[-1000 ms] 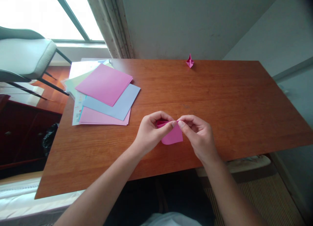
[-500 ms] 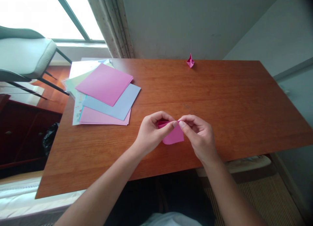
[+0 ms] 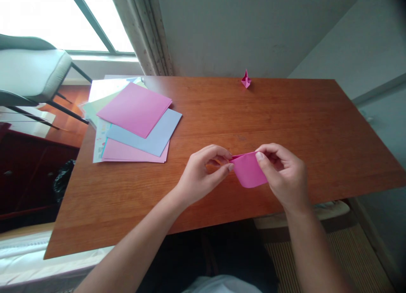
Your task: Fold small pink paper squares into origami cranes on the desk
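A bent-over sheet of pink paper point(image 3: 250, 170) hangs between my hands above the front part of the table, its lower fold rounded and its upper edges together. My right hand point(image 3: 282, 170) pinches the upper right corner between thumb and fingers. At the upper left corner, the thumb and fingertips of my left hand point(image 3: 206, 168) close lightly on the paper's edge. Farther back on the table stands a small pink folded paper figure point(image 3: 246, 80) with a pointed top.
On the left of the wooden table point(image 3: 285, 119) lies a pile with a pink sheet point(image 3: 135, 109) on top, a light blue sheet point(image 3: 161, 132) and paler pink sheets point(image 3: 136, 152) below. A chair point(image 3: 34, 73) stands by the window, beside a curtain point(image 3: 142, 31).
My right hand has moved right with the pink paper, and more of its face shows now. My left hand has slid to the paper's left corner, its fingers a little looser.
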{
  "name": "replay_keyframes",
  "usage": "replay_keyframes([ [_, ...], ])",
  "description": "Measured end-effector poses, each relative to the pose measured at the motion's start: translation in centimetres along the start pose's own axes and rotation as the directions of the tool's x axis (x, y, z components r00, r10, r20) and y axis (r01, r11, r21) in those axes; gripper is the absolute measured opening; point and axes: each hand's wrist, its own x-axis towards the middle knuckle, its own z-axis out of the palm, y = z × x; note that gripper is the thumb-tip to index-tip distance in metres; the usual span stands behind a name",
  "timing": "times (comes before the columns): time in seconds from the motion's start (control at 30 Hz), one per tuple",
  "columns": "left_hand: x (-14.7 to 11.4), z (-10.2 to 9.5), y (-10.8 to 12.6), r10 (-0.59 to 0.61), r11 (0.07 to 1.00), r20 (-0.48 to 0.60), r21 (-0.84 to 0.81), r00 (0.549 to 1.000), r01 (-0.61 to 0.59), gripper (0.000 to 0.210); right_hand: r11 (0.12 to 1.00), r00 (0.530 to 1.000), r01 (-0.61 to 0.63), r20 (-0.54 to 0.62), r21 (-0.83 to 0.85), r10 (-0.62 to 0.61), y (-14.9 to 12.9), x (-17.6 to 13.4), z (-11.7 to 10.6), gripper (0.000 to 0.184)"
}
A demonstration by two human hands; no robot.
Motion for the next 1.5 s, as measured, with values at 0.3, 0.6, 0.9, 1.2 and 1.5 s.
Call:
replay_keyframes([
  [0.3, 0.3, -0.1, 0.2, 0.072, 0.977, 0.084, 0.197, 0.994, -0.087, 0.008, 0.956, 0.978, 0.206, 0.073, -0.211, -0.195, -1.0, 0.3, -1.0, 0.007],
  [0.6, 0.3, -0.1, -0.2, 0.046, 0.956, 0.031, 0.29, 0.998, -0.053, 0.007, 0.958, 0.981, 0.194, 0.058, -0.211, -0.186, -0.8, -0.1, -0.5, 0.008],
  [0.9, 0.3, -0.2, -0.2, 0.074, 0.954, 0.039, 0.287, 0.996, -0.082, 0.009, 0.957, 0.979, 0.205, 0.036, -0.207, -0.202, -0.6, -0.2, 0.1, 0.006],
  [1.2, 0.2, 0.3, -0.5, -0.008, 0.998, -0.042, 0.054, 0.999, 0.01, 0.02, 0.979, 0.987, 0.122, -0.081, -0.166, -0.137, -0.2, -1.0, 0.9, 0.008],
  [1.5, 0.5, 0.6, -0.1, -0.339, 0.841, -0.04, -0.46, 0.94, 0.284, 0.026, 0.985, 0.99, -0.058, -0.117, 0.164, 0.078, -0.9, -2.0, 4.6, 0.011],
])
